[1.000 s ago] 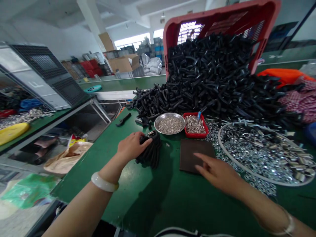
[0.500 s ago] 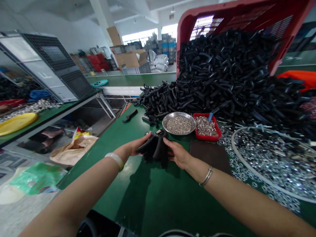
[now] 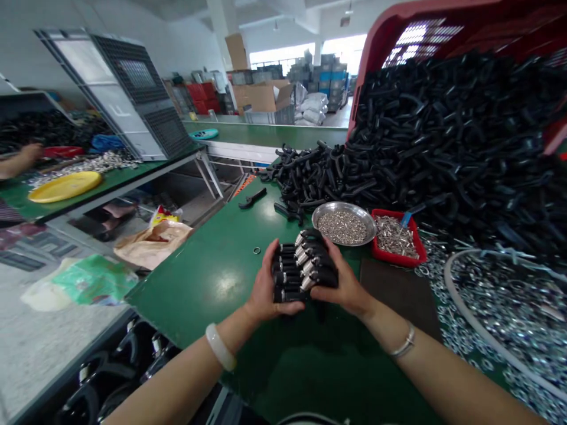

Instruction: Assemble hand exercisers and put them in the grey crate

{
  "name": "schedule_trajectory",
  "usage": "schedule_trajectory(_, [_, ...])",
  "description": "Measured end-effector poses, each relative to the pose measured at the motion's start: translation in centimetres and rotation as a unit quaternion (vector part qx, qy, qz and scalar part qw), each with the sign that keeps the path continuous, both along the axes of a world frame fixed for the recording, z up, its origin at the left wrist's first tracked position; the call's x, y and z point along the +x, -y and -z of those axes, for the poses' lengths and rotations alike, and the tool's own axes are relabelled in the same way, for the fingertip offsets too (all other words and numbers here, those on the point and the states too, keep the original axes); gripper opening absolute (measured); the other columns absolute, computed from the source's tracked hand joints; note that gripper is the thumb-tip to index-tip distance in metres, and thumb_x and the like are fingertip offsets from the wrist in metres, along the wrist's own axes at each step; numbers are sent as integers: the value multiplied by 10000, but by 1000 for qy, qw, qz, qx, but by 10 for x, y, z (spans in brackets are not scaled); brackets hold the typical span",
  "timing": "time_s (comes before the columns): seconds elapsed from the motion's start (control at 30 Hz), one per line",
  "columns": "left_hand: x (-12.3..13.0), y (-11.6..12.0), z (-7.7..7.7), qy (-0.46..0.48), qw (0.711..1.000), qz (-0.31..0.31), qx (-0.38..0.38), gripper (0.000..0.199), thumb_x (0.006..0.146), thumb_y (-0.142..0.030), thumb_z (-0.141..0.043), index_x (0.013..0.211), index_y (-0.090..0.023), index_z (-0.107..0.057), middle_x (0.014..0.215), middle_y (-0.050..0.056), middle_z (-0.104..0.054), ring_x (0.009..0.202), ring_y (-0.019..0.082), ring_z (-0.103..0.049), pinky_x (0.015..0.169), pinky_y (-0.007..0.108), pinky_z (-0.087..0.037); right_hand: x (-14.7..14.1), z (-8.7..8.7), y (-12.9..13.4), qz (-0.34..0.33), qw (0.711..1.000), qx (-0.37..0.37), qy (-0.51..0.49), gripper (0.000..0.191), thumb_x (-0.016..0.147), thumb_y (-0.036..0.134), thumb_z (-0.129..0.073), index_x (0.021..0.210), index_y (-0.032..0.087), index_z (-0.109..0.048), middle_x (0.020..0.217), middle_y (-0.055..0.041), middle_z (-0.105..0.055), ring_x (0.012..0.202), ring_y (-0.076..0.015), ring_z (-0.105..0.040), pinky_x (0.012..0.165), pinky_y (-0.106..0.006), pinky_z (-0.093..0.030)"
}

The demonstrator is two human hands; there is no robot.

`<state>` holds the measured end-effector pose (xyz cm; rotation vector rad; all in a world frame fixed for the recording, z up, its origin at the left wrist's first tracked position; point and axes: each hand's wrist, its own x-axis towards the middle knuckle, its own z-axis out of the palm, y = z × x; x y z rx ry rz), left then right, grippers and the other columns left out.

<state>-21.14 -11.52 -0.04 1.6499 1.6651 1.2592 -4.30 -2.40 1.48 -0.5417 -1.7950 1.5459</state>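
Between my hands is a stack of several black curved handles (image 3: 325,265) with silver metal fittings facing up. My left hand (image 3: 261,292) grips the stack from its left side, thumb along the near edge. On the opposite side my right hand (image 3: 348,286) is wrapped around it, its thumb on the near end. The stack is held above the green table (image 3: 212,283); its underside is hidden. A small metal ring (image 3: 257,251) lies left of the stack. Beyond it is a single black handle (image 3: 252,198).
A metal bowl of small parts (image 3: 342,224) and a red tray of pins (image 3: 396,237) stand behind my hands. Black handles (image 3: 398,147) spill from a red crate (image 3: 365,65). At right lie loose metal rings (image 3: 509,301). Another person's hand (image 3: 29,154) is at far left.
The stack of handles has been turned so its metal fittings face up, and both hands have closed more firmly around it. My view has swung left, bringing floor-level black parts and another person's hand into sight.
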Motion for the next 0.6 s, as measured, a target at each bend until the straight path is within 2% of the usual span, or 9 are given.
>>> schedule_trajectory(0.1, [4,9,14,34,999,38,-16,1353,510,-459,-757,1336,-152,271,1324,180,-414,1228,285,-388,1012,425,-303,7,9,-6,-60,994,77,55,1075,489,364,-797,1368,213,-197,1380,-129,-327,1246,-287,-333,1033,-443,-254])
schedule_trajectory(0.17, [7,12,19,72,996,42,-19,1349,537,-499,-732,1318,-144,309,1345,198,-381,1254,273,-354,1026,429,-279,8,14,-8,-83,990,97,64,1064,516,376,-783,1370,205,-173,1375,-140,-328,1251,-282,-326,1035,-448,-245])
schedule_trajectory(0.27, [8,13,23,116,992,43,-9,1365,514,-512,-741,1329,-149,292,1372,205,-341,1280,264,-312,1040,430,-253,8,20,-8,-79,988,119,61,1093,530,392,-773,1386,202,-121,1400,-147,-283,1274,-283,-284,1046,-456,-215])
schedule_trajectory(0.33, [8,14,24,126,991,41,-24,1280,525,-484,-748,1386,-165,144,1369,189,-358,1266,269,-337,1026,434,-282,8,23,-7,-67,988,124,60,1120,532,409,-768,1399,204,-88,1416,-145,-255,1290,-285,-251,1051,-461,-200])
schedule_trajectory(0.37, [7,14,24,123,991,48,-36,1173,536,-460,-750,1406,-173,-17,1352,171,-392,1247,274,-367,1013,434,-306,8,25,-6,-63,989,123,60,1126,533,418,-765,1402,206,-81,1419,-142,-250,1294,-285,-244,1050,-463,-201])
schedule_trajectory(0.43, [8,13,23,106,990,72,-50,859,562,-401,-750,1301,-174,-375,1283,129,-488,1193,277,-438,991,428,-347,7,29,-5,-62,989,121,57,1117,545,439,-752,1405,208,-79,1418,-140,-254,1289,-283,-258,1045,-461,-219])
schedule_trajectory(0.47, [10,12,22,91,991,84,-48,713,570,-374,-748,1204,-169,-493,1236,111,-536,1165,274,-467,987,422,-356,7,32,-4,-63,989,121,53,1104,555,447,-743,1405,206,-80,1413,-142,-265,1279,-281,-280,1039,-460,-234])
schedule_trajectory(0.53, [15,8,20,41,996,74,-24,589,578,-344,-738,1114,-164,-573,1161,84,-594,1136,258,-495,1001,408,-345,6,39,-4,-56,989,128,48,1049,578,452,-724,1396,196,-118,1383,-144,-317,1247,-279,-336,1026,-463,-263])
schedule_trajectory(0.6, [22,0,21,-57,997,52,-14,572,557,-326,-740,1091,-176,-599,1162,59,-597,1159,257,-470,1039,409,-291,4,47,-5,-36,988,145,49,906,604,449,-704,1347,191,-253,1313,-130,-411,1195,-275,-403,1009,-466,-292])
